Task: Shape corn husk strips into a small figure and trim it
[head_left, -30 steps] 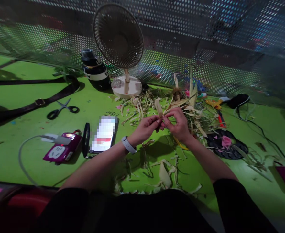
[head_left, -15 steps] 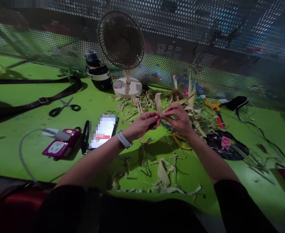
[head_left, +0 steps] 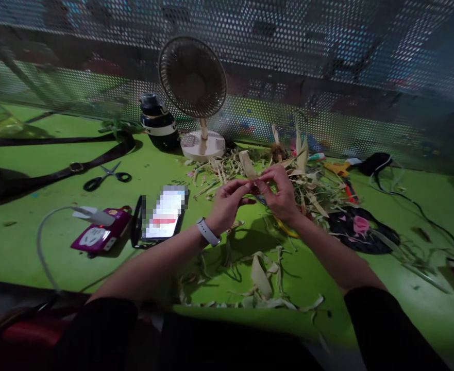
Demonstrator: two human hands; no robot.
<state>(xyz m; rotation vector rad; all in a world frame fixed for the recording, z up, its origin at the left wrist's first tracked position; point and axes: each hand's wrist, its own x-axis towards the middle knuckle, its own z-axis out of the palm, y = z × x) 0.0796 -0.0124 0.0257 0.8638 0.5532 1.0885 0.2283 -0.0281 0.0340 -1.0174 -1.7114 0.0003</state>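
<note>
Both my hands meet above the green table (head_left: 56, 237), pinching a pale dried husk strip (head_left: 247, 164) that sticks up between them. My left hand (head_left: 229, 201), with a white watch on its wrist, grips the strip's lower part with curled fingers. My right hand (head_left: 279, 193) pinches the same strip from the right side. Behind the hands lies a heap of dried husk strips (head_left: 307, 180). More loose husk scraps (head_left: 263, 273) lie on the table below my forearms.
A small desk fan (head_left: 194, 93) and a dark bottle (head_left: 157, 121) stand at the back by a perforated metal screen. Scissors (head_left: 106, 176), a dark strap (head_left: 56, 172), a phone (head_left: 164, 212), a magenta power strip (head_left: 97, 234) lie left. Black fabric with a pink flower (head_left: 360, 229) lies right.
My hands have stayed together on the husk strip, shifting slightly as the fingers work it. The view has tilted a little, so the table objects sit lower in the frame.
</note>
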